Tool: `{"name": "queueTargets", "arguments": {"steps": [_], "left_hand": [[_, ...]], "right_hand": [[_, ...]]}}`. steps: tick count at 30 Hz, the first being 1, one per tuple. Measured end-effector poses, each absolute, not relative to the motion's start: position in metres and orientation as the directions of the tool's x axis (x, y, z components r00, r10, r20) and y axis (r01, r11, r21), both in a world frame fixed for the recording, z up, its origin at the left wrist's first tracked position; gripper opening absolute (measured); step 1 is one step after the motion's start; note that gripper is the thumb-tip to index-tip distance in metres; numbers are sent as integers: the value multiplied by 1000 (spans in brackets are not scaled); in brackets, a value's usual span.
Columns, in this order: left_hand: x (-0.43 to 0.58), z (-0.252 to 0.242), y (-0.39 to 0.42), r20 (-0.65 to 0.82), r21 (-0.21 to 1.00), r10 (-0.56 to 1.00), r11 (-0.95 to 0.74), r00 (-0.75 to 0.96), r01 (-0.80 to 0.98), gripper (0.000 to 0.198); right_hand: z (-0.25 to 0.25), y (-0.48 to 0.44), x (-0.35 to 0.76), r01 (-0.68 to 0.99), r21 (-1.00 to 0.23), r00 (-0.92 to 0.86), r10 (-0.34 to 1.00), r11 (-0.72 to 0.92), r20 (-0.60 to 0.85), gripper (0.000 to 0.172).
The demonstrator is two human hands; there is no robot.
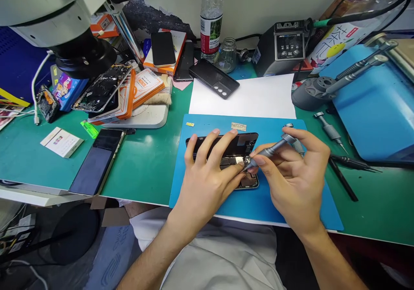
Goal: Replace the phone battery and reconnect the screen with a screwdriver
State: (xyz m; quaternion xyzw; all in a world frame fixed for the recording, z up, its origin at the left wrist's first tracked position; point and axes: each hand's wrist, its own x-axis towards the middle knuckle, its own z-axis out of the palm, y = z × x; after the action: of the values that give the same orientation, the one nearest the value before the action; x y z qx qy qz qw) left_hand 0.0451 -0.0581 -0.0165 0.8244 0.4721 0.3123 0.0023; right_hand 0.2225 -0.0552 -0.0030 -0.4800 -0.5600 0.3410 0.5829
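Note:
An opened phone (252, 181) lies on the blue mat (274, 210), its screen part (241, 141) tilted up along the far side and its inner parts bare. My left hand (207, 173) rests over it, fingers spread against the raised screen, with the thumb and index finger down by the inside. Between thumb and fingers my right hand (294, 178) grips a grey precision screwdriver (270, 151), the index finger on its end cap. The driver slants down to the left, its tip at the phone's inner right part. My left fingertips partly hide the spot.
A microscope (74, 31) overhangs the left side. Phones and orange boxes (145, 85) are stacked below it. A black back cover (215, 79) lies on white paper (252, 96). At right are a screwdriver stand (310, 92), a loose screwdriver (330, 130), tweezers (354, 163) and a blue box (378, 104).

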Motion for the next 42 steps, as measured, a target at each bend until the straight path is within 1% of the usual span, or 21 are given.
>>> {"name": "queueTargets", "arguments": {"steps": [6, 12, 16, 19, 23, 36, 42], "left_hand": [[46, -16, -58, 507, 309, 785, -551, 356, 775, 12], [46, -17, -58, 509, 299, 783, -551, 358, 779, 11], [45, -17, -58, 514, 289, 779, -551, 359, 783, 12], [46, -17, -58, 514, 289, 778, -552, 360, 782, 12], [46, -18, -59, 518, 285, 777, -550, 357, 785, 13], [46, -17, -58, 517, 276, 778, -546, 356, 791, 13], [46, -17, -59, 509, 279, 784, -541, 356, 793, 14]], "right_hand": [[-5, -55, 222, 161, -935, 143, 930, 316, 339, 57], [-2, -54, 221, 181, -909, 192, 893, 375, 407, 53], [-3, -55, 221, 194, -894, 152, 888, 403, 433, 57], [-6, -56, 222, 191, -893, 121, 893, 408, 434, 61], [-8, -55, 222, 196, -887, 122, 888, 417, 444, 65], [-6, -57, 222, 205, -899, 132, 900, 386, 416, 60], [-5, -57, 222, 204, -901, 132, 901, 382, 412, 62]]}}
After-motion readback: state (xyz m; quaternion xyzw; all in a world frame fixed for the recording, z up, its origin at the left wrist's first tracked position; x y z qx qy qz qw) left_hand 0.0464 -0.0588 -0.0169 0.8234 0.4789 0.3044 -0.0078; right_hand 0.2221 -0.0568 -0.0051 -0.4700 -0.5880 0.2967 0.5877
